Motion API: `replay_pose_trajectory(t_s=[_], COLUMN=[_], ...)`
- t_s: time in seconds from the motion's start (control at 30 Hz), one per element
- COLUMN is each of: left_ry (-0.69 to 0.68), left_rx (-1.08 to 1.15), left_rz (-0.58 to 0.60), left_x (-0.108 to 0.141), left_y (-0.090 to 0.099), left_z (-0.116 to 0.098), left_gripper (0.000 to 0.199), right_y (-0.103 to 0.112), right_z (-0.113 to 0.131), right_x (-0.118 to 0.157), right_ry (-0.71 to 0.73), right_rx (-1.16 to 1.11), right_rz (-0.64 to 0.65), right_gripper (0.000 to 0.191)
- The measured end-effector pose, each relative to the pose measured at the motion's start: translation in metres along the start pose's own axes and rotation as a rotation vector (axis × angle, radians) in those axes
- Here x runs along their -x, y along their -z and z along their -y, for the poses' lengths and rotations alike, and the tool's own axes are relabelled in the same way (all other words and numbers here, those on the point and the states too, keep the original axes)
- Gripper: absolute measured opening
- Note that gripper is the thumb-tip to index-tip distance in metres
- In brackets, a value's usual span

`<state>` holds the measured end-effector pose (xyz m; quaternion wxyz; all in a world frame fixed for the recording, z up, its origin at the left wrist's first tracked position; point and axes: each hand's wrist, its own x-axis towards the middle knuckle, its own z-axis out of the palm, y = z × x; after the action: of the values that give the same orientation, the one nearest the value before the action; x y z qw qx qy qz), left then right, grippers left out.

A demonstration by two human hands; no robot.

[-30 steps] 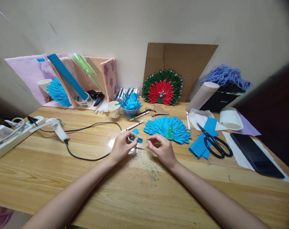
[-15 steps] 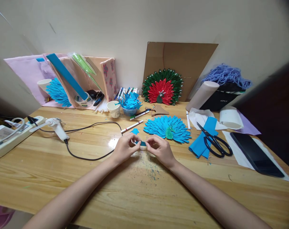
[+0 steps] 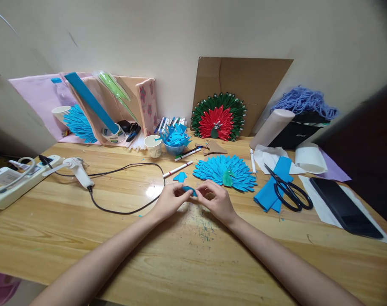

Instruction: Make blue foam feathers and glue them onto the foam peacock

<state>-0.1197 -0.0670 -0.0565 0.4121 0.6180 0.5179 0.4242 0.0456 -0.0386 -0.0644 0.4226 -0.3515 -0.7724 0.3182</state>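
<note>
My left hand (image 3: 172, 197) and my right hand (image 3: 216, 199) meet over the middle of the table, both closed in a pinch. Between their fingertips is a small piece of blue craft paper (image 3: 189, 189), which looks bent and is partly covered by the fingers. Just beyond my left hand lies a loose blue cut piece (image 3: 180, 177). Behind my right hand rests a blue paper peacock (image 3: 209, 168) with a green body (image 3: 227, 178). Further back, a bowl (image 3: 174, 148) holds a heap of blue cut pieces (image 3: 176, 135).
Black scissors (image 3: 289, 189) lie on folded blue paper (image 3: 263, 197) at the right, near a phone (image 3: 345, 208). At the left, a white glue gun (image 3: 81, 172) trails a black cord (image 3: 117, 212). A green-and-red peacock (image 3: 216, 123) leans on cardboard (image 3: 260, 80) at the back.
The blue piece goes from nearly flat to bent between my fingertips. My left hand's fingers have shifted slightly down and right, baring more of the loose blue piece behind. My right hand stays nearly still.
</note>
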Motion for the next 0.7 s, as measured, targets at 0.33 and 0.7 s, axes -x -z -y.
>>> replay_pose_trajectory(t_s=[0.33,0.7], left_ry=[0.057,0.145], left_rx=[0.089,0.195], left_rz=[-0.015,-0.021], left_x=[-0.0009,-0.0046], left_y=[0.0015,0.0015], left_z=[-0.0045,0.0006], left_gripper=[0.021,0.020], right_y=[-0.0016,-0.0010], right_z=[-0.0011,-0.0018], right_x=[0.0011,0.0006], right_ry=[0.034,0.260], right_rx=[0.051,0.296], right_rz=[-0.006,0.061], right_gripper=[0.007,0.009])
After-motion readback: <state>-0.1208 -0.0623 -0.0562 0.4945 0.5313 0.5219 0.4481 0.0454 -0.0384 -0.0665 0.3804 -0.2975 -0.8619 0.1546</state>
